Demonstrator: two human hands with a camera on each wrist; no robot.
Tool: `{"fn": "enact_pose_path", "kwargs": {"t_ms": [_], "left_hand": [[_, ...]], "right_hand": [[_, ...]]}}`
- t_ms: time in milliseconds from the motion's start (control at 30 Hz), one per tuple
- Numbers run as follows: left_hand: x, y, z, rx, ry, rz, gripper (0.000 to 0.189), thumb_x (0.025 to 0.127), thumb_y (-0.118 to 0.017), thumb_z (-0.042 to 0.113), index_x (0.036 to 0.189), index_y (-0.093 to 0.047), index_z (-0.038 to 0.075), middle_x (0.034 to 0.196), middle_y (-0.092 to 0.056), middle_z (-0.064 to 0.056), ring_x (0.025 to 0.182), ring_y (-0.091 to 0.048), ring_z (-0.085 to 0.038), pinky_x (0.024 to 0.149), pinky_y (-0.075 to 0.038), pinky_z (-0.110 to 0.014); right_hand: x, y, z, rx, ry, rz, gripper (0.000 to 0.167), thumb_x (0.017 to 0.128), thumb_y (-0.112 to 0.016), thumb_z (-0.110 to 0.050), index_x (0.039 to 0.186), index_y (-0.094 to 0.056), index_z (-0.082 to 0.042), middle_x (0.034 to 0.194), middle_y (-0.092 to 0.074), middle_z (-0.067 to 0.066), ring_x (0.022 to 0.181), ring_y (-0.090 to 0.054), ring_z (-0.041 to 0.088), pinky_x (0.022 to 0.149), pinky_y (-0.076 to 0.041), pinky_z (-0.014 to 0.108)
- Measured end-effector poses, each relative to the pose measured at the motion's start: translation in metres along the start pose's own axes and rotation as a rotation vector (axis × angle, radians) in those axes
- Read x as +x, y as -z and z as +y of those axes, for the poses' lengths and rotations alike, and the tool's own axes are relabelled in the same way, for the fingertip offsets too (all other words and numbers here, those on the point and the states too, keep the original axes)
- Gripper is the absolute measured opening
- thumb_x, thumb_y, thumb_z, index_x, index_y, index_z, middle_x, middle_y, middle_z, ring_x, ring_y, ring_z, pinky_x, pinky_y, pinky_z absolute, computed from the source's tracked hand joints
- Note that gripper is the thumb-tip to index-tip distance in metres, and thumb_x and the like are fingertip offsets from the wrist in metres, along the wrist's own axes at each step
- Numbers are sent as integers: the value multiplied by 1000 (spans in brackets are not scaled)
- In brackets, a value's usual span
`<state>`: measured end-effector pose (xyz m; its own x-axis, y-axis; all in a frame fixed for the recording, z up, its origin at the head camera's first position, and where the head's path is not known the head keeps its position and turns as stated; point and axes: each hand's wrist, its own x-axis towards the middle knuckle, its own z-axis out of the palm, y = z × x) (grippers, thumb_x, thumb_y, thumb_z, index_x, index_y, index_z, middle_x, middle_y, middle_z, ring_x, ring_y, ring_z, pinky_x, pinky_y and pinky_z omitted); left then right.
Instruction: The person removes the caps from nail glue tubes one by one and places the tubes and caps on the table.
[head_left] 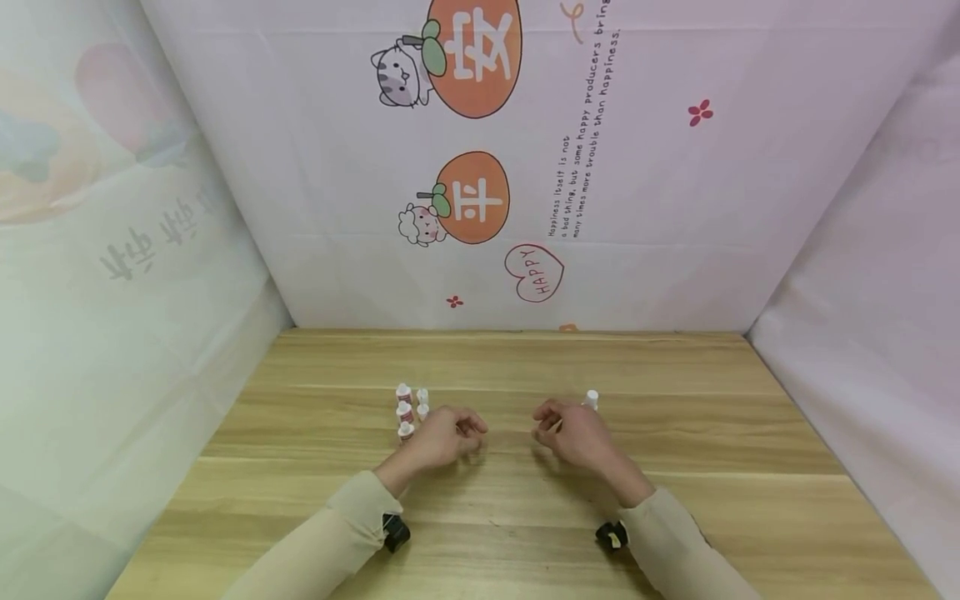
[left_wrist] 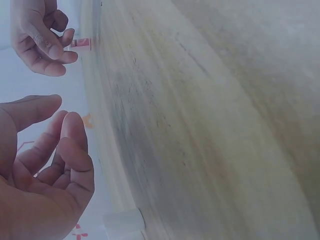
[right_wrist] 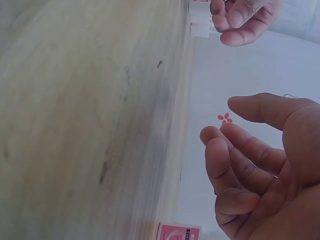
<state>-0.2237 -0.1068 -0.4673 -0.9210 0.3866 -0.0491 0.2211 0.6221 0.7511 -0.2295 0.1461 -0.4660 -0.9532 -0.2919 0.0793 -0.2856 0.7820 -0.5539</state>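
Note:
My left hand (head_left: 442,435) hovers over the left half of the table, fingers loosely curled, with nothing in them. Just left of it stand small white-capped bottles with red labels (head_left: 405,412) in a column, with white ones (head_left: 423,397) beside them, partly hidden by the hand. My right hand (head_left: 579,435) mirrors it on the other side, likewise loosely bent and holding nothing. Behind that hand a white-capped bottle (head_left: 592,399) shows only its top. In the right wrist view a pink label (right_wrist: 179,232) is visible at the bottom edge.
The wood-grained table (head_left: 495,533) runs back to a white printed cloth wall (head_left: 637,275). More white cloth hangs along the left (head_left: 97,350) and right (head_left: 885,292) sides. Black wrist cameras (head_left: 395,532) sit at both cuffs.

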Motion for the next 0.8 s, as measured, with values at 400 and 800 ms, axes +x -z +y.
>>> {"fn": "enact_pose_path", "kwargs": {"t_ms": [400,800], "left_hand": [[9,-8,6,-16,-6,11,16,88,-68,8,103,-73,6,85,-69,-1,76,-59,-8,67,-49,-22],[12,-9,9,-1,-2,19,14,90,-68,8,103,-73,6,86,-68,-1,77,-59,-9,65,-49,-23]], "right_hand": [[-5,9,4,12,-9,17,20,90,-72,-19,107,-71,-10,89,-72,-2,78,-63,11,73,-53,34],[-11,17,10,34,-21,20,20,91,-71,-20,108,-71,-11,91,-72,-2,79,-64,11,73,-54,35]]}}
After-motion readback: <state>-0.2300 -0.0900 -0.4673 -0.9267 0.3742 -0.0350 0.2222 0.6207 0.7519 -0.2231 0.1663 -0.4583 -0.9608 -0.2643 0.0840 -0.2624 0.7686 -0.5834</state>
